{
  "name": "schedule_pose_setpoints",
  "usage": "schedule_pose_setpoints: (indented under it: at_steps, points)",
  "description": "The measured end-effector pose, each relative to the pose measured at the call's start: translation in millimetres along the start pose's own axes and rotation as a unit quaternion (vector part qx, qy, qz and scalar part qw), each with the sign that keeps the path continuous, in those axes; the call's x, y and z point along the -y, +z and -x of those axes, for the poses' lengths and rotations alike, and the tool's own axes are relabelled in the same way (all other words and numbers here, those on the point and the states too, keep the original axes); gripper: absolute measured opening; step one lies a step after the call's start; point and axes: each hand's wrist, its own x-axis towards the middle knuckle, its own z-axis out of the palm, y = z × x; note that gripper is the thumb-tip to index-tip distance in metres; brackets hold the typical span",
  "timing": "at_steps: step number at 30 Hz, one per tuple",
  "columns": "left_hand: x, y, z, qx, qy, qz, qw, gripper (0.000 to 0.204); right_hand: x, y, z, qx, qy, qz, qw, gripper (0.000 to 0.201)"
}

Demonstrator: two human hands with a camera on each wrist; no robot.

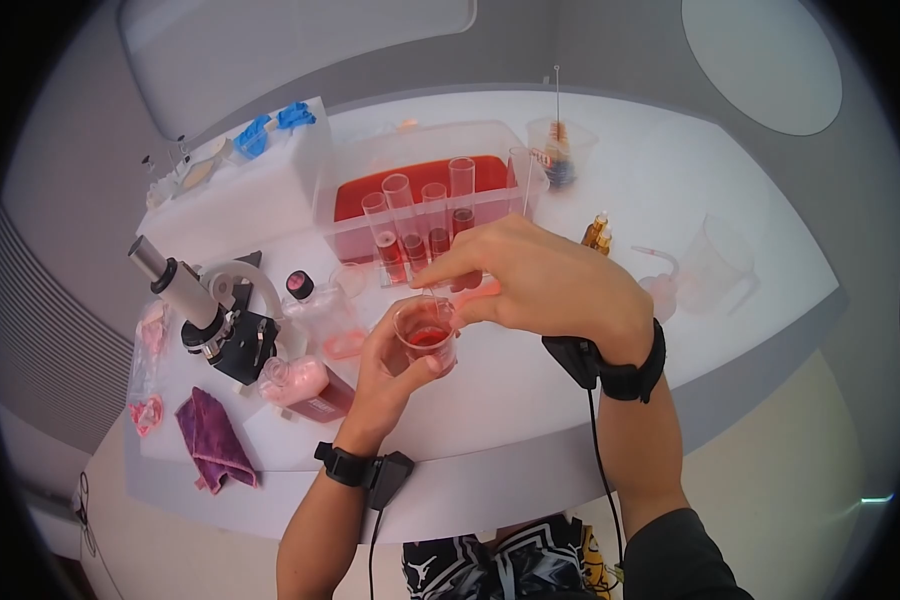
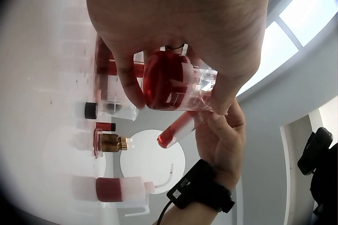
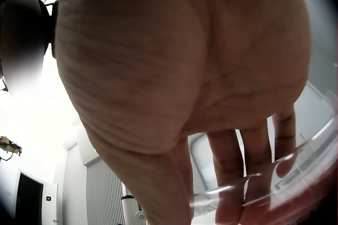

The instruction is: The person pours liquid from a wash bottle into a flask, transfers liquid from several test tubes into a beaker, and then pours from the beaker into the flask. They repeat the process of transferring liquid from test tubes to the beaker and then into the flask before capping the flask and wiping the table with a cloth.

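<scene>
My left hand point(image 1: 382, 372) grips a clear beaker point(image 1: 430, 350) with red liquid in its lower part, fingers and thumb wrapped round its wall. Close over the beaker's rim, my right hand point(image 1: 540, 282) holds a test tube point(image 2: 177, 130) at a slant. Red liquid lies in the tube's rounded end, and its other end is by the rim, partly covered by fingers. In the right wrist view, the palm fills most of the picture, and clear curved plastic or glass crosses in front of the fingers point(image 3: 228, 156).
Behind the hands, several test tubes point(image 1: 398, 205) with red liquid stand before a clear tub point(image 1: 335, 235). To the left are a microscope point(image 1: 232, 335), pink-tinted bottles point(image 1: 305, 385) and a purple cloth point(image 1: 210, 440). Amber dropper bottles point(image 1: 597, 235) and a wash bottle point(image 1: 660, 292) stand right.
</scene>
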Motion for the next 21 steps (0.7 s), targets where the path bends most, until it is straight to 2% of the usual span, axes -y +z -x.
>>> schedule_pose_setpoints:
  at_steps: [2, 4, 5, 7, 8, 10, 11, 13, 14, 17, 19, 21]
  points:
    - [-2.5, 1.6, 0.9, -0.001, 0.006, -0.006, 1.000, 0.075, 4.3, -3.5, -0.2, -0.010, 0.005, -0.005, 1.000, 0.037]
    - [-3.1, 2.1, -2.1, 0.000, 0.024, -0.011, 1.000, 0.074, 17.8, -17.8, -4.0, -0.006, 0.095, -0.074, 0.993, 0.032]
    - [-0.1, 0.1, -1.2, -0.002, 0.017, -0.017, 1.000, 0.074, 16.2, -20.8, -3.6, -0.007, 0.092, -0.066, 0.994, 0.032]
    - [3.8, -3.7, -0.9, 0.002, 0.014, -0.029, 0.999, 0.070, 4.9, -23.6, 0.1, -0.093, 0.131, -0.105, 0.981, 0.029]
    - [3.4, -3.6, 0.2, 0.002, 0.023, -0.025, 0.999, 0.070, -0.3, -25.1, 0.8, -0.093, 0.127, -0.096, 0.983, 0.029]
    - [2.0, -1.9, 1.3, -0.005, 0.012, -0.030, 0.999, 0.068, -10.0, -30.1, 1.0, -0.199, 0.055, -0.042, 0.978, 0.032]
    - [1.5, -1.8, 1.5, 0.000, 0.010, -0.025, 1.000, 0.065, -11.8, -32.6, 0.1, -0.201, 0.048, -0.031, 0.978, 0.032]
    - [0.3, -2.4, 1.4, 0.006, 0.014, -0.016, 1.000, 0.065, -14.7, -34.6, -1.1, -0.243, 0.107, -0.047, 0.963, 0.034]
    - [-0.1, -2.5, 1.5, 0.009, 0.002, -0.010, 1.000, 0.064, -19.3, -32.9, -3.0, -0.247, 0.101, -0.040, 0.963, 0.034]
    - [1.8, -2.5, 2.2, 0.006, 0.007, -0.009, 1.000, 0.063, -37.2, -18.9, -10.2, -0.335, 0.107, -0.047, 0.935, 0.035]
    - [1.0, -3.2, 2.8, 0.005, 0.009, -0.007, 1.000, 0.064, -43.9, -13.1, -13.7, -0.346, 0.100, -0.037, 0.932, 0.036]
    - [-1.2, -4.8, 3.3, 0.029, -0.006, 0.021, 0.999, 0.056, -55.8, -6.2, -18.1, -0.358, 0.092, -0.019, 0.929, 0.037]
